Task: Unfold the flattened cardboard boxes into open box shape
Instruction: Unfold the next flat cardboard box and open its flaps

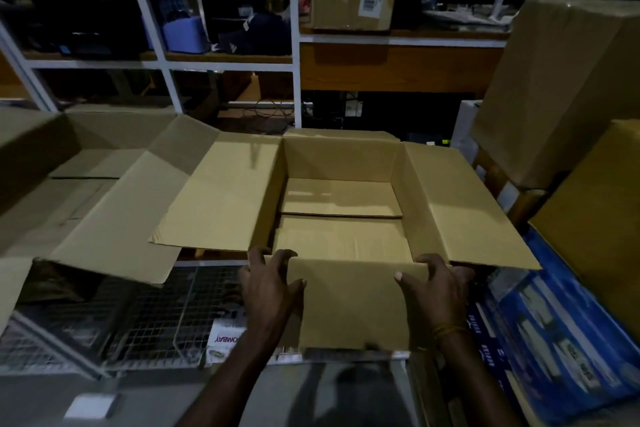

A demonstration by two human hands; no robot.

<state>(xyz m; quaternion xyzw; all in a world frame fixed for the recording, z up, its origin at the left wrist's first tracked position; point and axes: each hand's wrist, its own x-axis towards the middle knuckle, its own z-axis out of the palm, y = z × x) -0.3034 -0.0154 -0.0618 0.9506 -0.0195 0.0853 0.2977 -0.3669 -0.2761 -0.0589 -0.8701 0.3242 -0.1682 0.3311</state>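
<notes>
I've got the cardboard box [341,204] stood open right ahead of both hands, top flaps splayed out L and R. Left hand [268,282] fingers curl over the near flap's [349,302] L corner, thumb on its face; right hand [438,282] pinches the R corner likewise. Another opened box [104,163] sits off to the L.

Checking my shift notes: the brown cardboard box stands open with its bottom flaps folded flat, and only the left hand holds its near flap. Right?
Not quite. The head view shows both the left hand and the right hand holding the near flap of the brown cardboard box. The rest stands.
</notes>
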